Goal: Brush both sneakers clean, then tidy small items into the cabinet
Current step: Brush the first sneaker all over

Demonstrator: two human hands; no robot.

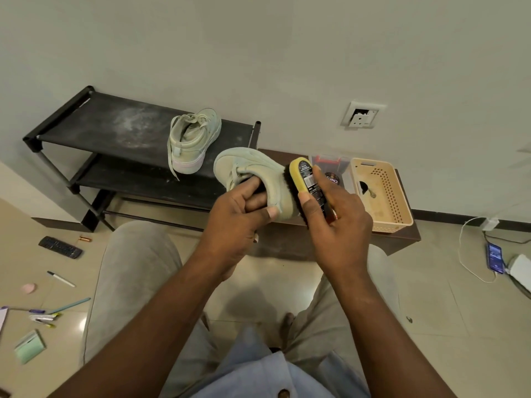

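The left hand (pixel 241 208) clamps the held sneaker (pixel 253 179) by its opening, steadying its side against the shoe brush (pixel 309 182) gripped in the right hand (pixel 336 222); the second sneaker (pixel 191 142) waits at the shoe rack's (pixel 86 124) top-shelf front edge.

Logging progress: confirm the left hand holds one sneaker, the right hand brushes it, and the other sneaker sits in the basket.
One error: the head view shows the other sneaker on the black rack's top shelf, not in the basket. The left hand holds one sneaker; the right hand brushes it.

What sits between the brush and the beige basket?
Head view: a clear plastic box holding a round polish tin lies between the brush and the basket.
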